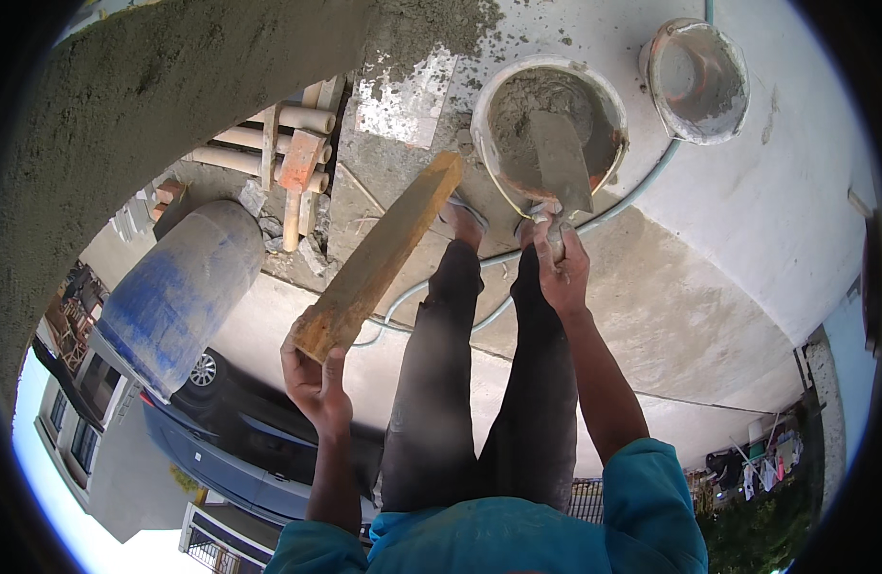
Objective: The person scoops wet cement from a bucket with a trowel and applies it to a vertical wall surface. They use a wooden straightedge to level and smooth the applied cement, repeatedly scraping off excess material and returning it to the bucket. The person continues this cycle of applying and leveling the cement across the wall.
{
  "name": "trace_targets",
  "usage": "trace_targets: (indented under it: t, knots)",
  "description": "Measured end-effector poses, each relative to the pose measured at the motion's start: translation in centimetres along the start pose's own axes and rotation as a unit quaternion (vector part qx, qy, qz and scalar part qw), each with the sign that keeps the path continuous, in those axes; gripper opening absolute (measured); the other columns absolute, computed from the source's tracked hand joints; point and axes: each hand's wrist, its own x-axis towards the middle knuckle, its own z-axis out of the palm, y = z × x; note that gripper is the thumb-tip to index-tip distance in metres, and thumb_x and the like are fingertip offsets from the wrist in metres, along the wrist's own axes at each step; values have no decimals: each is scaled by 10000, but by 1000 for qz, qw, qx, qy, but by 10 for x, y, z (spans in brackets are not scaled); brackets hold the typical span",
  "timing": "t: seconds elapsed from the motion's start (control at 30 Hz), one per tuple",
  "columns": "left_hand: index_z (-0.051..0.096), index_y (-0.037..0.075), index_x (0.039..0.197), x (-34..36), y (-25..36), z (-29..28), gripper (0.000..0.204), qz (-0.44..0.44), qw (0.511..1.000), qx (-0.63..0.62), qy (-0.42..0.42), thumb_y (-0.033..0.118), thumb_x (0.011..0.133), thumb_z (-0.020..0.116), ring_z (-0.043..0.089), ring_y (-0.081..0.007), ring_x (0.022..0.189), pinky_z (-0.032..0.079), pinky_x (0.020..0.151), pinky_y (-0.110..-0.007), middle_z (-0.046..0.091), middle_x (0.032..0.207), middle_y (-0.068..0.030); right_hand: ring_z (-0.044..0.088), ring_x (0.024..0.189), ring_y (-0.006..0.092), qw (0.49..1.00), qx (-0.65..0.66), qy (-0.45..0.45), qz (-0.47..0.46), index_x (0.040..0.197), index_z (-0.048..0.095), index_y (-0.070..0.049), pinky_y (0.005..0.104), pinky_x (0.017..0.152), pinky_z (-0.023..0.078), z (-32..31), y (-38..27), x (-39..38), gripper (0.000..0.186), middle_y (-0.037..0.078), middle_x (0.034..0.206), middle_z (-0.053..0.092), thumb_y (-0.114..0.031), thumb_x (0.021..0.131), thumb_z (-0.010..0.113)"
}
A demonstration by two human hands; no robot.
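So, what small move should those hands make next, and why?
Perhaps the right hand should scoop some grey mix with the trowel: its blade reaches over the open bucket, while the left hand holds a wooden board.

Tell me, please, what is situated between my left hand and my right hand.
In the head view, two dark-trousered legs show between the left hand and the right hand, with parts of a pale blue hose near them.

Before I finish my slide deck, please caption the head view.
Left hand holding a wooden board, right hand holding a trowel over a bucket of grey mortar.
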Motion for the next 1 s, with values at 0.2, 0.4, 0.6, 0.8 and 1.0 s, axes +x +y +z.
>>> trace_targets:
  t: [0.2, 0.4, 0.6, 0.8, 1.0]
  knots:
    - [475, -48, 1271, 7, -44, -36, 392, -52, 990, 59, 119, 113, 954, 640, 540, -236, 1190, 416, 1048, -377, 558, 1256, -167, 643, 1000, 476, 974, -107, -100, 171, 1243, 544, -52, 542, 834, 502, 133, -61, 18, 425, 253, 1036, 683, -360, 954, 598]
    - [443, -60, 1274, 59, -114, -51, 402, -100, 984, 90, 120, 148, 959, 581, 529, -268, 1194, 442, 1026, -414, 528, 1261, -192, 613, 1042, 446, 973, -86, 167, 133, 1258, 500, -66, 536, 868, 489, 264, 3, 160, 386, 233, 1143, 617, -339, 989, 552]
    - [415, -54, 1254, 92, -149, -73, 463, -116, 988, 70, 79, 162, 901, 622, 501, -242, 1158, 426, 1014, -385, 505, 1213, -168, 646, 1023, 404, 896, -26, 365, 250, 1184, 575, -25, 510, 836, 490, 255, 31, 308, 391, 219, 1057, 667, -370, 1008, 522]
    - [396, -58, 1282, 117, -154, -90, 529, -118, 989, 92, 3, 221, 898, 631, 481, -258, 1177, 404, 1026, -402, 484, 1242, -177, 655, 979, 430, 930, -15, 299, 212, 1083, 654, -80, 483, 839, 500, 251, 59, 318, 358, 210, 1016, 700, -403, 986, 535]
    - [402, -66, 1293, 125, -161, -101, 542, -103, 982, 159, -20, 238, 905, 628, 482, -261, 1192, 393, 1040, -411, 486, 1249, -180, 664, 962, 431, 936, -55, 275, 211, 1098, 655, -106, 493, 842, 506, 282, 48, 278, 366, 190, 974, 715, -427, 982, 523]
